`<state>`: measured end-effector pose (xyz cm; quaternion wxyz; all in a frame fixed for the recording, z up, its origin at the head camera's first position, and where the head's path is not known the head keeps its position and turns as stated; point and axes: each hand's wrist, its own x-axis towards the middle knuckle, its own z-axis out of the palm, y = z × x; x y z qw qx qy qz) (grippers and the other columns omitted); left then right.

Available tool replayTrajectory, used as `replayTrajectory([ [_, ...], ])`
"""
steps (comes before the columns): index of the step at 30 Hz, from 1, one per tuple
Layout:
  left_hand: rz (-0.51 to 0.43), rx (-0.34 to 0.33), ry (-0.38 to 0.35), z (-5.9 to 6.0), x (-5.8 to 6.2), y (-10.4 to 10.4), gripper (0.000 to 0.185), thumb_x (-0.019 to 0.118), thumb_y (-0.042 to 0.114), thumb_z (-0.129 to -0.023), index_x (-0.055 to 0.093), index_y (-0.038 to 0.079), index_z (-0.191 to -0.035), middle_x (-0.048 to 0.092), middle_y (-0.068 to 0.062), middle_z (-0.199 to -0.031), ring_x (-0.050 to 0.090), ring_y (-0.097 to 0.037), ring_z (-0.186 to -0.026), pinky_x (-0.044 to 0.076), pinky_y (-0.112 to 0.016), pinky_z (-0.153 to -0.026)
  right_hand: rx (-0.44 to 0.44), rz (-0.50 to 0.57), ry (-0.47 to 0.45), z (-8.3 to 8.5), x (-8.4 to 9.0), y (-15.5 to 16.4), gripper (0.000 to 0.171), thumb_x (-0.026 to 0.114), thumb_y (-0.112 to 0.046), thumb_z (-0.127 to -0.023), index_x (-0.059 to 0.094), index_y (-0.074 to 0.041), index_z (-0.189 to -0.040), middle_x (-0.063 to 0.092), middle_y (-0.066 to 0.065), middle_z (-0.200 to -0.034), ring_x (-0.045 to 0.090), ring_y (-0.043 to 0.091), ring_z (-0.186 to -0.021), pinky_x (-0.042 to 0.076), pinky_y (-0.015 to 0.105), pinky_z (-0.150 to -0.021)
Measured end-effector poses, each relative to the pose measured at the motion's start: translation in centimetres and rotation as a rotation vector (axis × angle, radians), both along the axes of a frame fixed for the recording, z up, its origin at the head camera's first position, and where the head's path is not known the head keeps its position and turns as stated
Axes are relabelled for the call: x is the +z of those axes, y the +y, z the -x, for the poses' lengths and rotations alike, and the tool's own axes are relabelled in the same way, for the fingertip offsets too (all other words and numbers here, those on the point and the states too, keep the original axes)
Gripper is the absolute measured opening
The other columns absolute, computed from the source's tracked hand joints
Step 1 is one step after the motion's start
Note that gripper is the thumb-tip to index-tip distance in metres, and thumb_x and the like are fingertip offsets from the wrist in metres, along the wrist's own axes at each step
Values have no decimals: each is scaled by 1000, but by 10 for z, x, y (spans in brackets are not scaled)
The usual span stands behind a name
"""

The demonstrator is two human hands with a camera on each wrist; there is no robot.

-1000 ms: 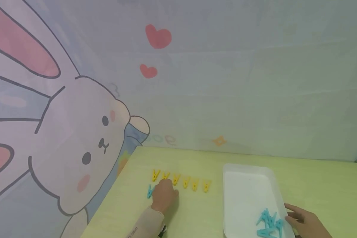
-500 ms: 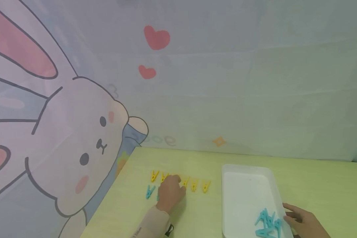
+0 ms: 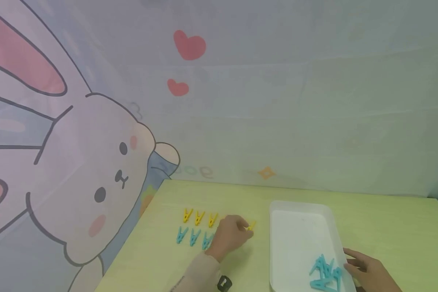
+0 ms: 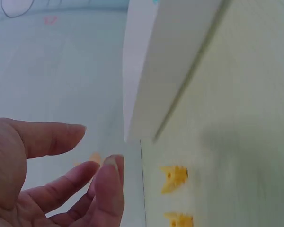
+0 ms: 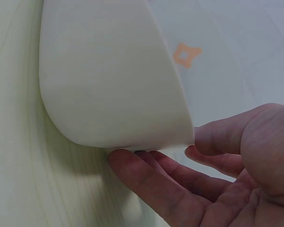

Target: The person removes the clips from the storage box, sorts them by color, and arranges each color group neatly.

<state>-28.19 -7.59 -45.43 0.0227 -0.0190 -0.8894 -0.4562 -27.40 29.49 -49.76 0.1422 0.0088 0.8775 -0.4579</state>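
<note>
My left hand (image 3: 229, 236) hovers over the right part of a row of yellow clothespins (image 3: 198, 218), hiding some of them. In the left wrist view its thumb and fingers stand apart with nothing between them, and two yellow clothespins (image 4: 174, 178) show nearby. Blue clothespins (image 3: 194, 237) form a second row nearer to me, three of them visible left of the hand. A white tray (image 3: 273, 243) stands to the right with several blue clothespins (image 3: 326, 273) heaped at its near right. My right hand (image 3: 370, 269) holds the tray's right side, thumb and fingertips against its wall.
The clothespins and tray lie on a light green table (image 3: 390, 227). Behind it hangs a pale backdrop (image 3: 295, 101) printed with a rabbit (image 3: 95, 174) and hearts. A black object (image 3: 224, 283) shows at my left wrist.
My left hand has moved right along the rows, uncovering blue clothespins and the left yellow ones. My right hand stays at the tray's side. The view has shifted slightly.
</note>
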Motion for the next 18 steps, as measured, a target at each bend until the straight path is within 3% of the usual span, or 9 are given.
replayTrajectory([
  [5,-157,-144,-95,-2,2,20,26,80,12,-80,70,1,-101,65,-1,-79,66,-23,-61,54,-30,-54,-17,20,-13,-2,2,-2,57,62,-13,-97,38,14,-141,57,38,-118,64,45,-100,58,45,-67],
  [8,-196,-210,-129,-5,5,32,26,80,11,-79,71,1,-101,65,0,-78,66,-23,-59,54,-30,-53,-25,28,-23,-4,3,-4,57,62,-13,-98,37,14,-142,57,38,-117,65,41,-97,58,45,-67],
  [13,-222,-294,-187,-8,8,55,24,80,8,-78,71,3,-99,64,0,-76,65,-21,-59,54,-30,-53,-12,46,-9,-6,6,-3,56,59,-11,-98,36,15,-142,59,36,-116,67,37,-93,59,44,-66],
  [18,-139,-344,-218,-10,15,78,20,81,9,-78,72,6,-95,64,3,-73,63,-18,-54,53,-28,-53,13,60,22,-7,7,-1,54,58,-10,-99,38,15,-141,59,36,-117,67,39,-95,59,44,-66],
])
